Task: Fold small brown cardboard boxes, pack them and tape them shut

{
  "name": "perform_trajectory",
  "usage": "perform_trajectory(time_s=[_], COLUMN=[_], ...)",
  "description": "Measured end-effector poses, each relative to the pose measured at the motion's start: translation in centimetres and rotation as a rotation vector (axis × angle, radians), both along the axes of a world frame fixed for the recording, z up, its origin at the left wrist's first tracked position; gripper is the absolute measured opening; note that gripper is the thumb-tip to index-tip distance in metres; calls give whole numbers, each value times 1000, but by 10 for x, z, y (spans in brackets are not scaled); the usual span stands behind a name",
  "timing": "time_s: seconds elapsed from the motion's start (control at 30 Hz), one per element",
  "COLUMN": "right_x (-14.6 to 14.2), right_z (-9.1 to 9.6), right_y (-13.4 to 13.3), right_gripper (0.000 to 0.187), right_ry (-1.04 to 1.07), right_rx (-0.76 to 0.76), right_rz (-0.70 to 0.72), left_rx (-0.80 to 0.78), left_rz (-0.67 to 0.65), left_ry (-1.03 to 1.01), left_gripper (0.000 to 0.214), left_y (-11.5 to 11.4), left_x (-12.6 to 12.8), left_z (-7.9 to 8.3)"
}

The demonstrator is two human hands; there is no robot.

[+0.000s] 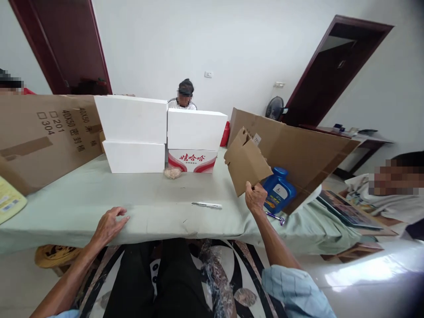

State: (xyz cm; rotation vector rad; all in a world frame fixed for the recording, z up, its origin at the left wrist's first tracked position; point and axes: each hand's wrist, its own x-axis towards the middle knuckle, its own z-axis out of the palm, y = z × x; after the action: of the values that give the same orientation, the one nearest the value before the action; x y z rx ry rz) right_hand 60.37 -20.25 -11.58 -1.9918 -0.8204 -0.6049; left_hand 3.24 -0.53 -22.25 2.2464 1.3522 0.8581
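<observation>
My right hand (255, 197) grips the lower edge of a small brown cardboard box (247, 161), which is tilted above the right part of the table. Just beside that hand stands a blue plastic bottle (280, 191) with a white label. A purple-handled razor-like item (275, 218) lies by my right wrist. My left hand (111, 225) rests at the table's front edge with fingers loosely apart and nothing in them. Between the hands, a white pen-like tool (207, 205) lies flat on the green cloth (149, 198).
White boxes (132, 119) stand stacked at the back, with a red-and-white carton (192, 160) beneath one. A small clear bag (172, 172) lies before them. Large cardboard panels (53, 132) flank both sides. A yellow container (11, 199) is far left. Other people sit behind and right.
</observation>
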Motion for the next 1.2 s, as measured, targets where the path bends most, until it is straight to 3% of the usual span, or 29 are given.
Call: perform_trajectory(time_s=[0.13,0.27,0.43,0.57,0.73,1.2], right_x=[26,38,45,47,50,59], right_z=[-17,-28,-31,-33,-30,-31], right_y=[45,96,155,184,193,176], right_gripper=[37,32,29,29,28,44], right_ry=[45,53,60,74,72,67], right_rx=[-150,-275,-400,-464,-529,-592], right_rz=[-59,-42,-19,-42,-69,-72], left_rx=[94,284,496,546,553,598], left_rz=[-19,33,135,150,162,171], left_ry=[64,91,96,119,131,148], left_gripper=[37,37,26,19,17,16], left_y=[-8,-18,-30,-34,-35,-33], left_x=[15,25,37,41,43,45], left_z=[-32,-51,-56,-52,-50,-53])
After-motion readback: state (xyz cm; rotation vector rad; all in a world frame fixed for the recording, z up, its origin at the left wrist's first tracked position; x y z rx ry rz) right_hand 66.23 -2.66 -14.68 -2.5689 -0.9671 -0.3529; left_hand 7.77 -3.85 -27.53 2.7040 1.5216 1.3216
